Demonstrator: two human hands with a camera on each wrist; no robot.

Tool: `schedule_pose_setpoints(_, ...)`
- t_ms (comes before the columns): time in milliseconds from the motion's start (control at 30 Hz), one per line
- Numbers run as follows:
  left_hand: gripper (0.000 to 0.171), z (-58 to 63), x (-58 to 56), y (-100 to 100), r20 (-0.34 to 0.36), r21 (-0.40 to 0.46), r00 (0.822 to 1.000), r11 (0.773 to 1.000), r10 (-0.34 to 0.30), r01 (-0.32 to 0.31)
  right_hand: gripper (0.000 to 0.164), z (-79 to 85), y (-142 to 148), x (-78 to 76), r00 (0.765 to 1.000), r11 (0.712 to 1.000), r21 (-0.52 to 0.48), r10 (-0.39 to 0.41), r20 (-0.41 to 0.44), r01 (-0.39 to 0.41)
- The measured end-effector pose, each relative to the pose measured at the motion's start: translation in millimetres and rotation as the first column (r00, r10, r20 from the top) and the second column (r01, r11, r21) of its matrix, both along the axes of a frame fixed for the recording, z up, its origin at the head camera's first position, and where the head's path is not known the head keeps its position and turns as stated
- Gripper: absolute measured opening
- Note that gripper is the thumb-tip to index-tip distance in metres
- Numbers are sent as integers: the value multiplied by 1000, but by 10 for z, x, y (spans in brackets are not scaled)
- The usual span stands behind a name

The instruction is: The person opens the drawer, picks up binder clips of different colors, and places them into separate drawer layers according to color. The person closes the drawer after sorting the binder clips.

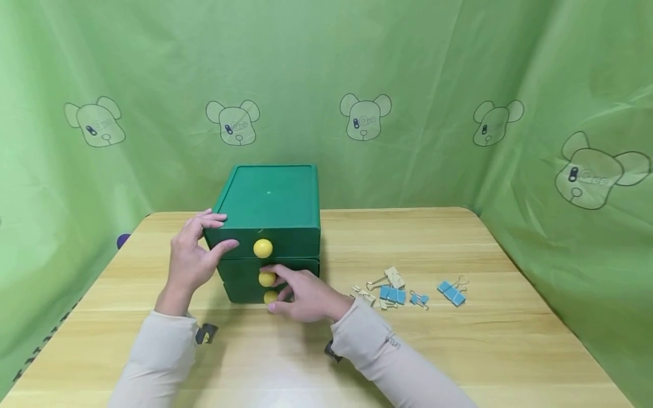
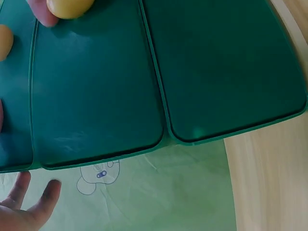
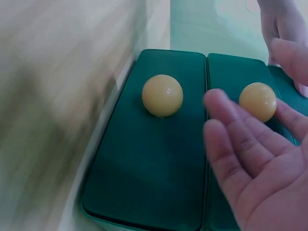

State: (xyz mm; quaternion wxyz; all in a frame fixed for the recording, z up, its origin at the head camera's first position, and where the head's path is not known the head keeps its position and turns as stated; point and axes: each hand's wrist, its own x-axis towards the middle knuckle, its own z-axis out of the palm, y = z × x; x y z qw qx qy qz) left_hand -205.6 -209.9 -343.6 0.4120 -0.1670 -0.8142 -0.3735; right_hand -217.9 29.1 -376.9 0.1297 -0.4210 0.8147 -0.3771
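Observation:
A dark green cabinet (image 1: 270, 198) with three stacked drawers stands on the table, each drawer front bearing a round yellow knob. All drawers look pushed in. My left hand (image 1: 194, 258) is at the cabinet's upper left corner, fingers by the top edge and thumb against the top drawer front. Two of its spread fingers (image 2: 45, 199) show beyond the side in the left wrist view. My right hand (image 1: 308, 294) is at the middle knob (image 3: 257, 102), one fingertip touching its upper side. Its other fingers reach toward the bottom knob (image 3: 162, 95), loosely extended.
Right of the cabinet lie several binder clips, cream ones (image 1: 394, 276) and blue ones (image 1: 393, 294), with another blue clip (image 1: 452, 293) farther right. A green curtain (image 1: 306, 68) with bear-head drawings surrounds the wooden table (image 1: 428, 351).

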Motion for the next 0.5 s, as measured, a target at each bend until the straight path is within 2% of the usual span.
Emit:
schedule_pose_setpoints(133,44,10,13,1,49,10,999,1000,4,-5,55,11,7,73,999,1000,-11,19,-30,-19)
schedule_pose_setpoints(300,44,-2,14,-25,85,8,996,1000,24,-24,54,54,45,214,997,997,15,69,-15,-69)
schedule_pose_setpoints(500,41,4,15,-49,113,56,993,998,-16,9,58,106,123,385,990,987,78,140,-31,-138)
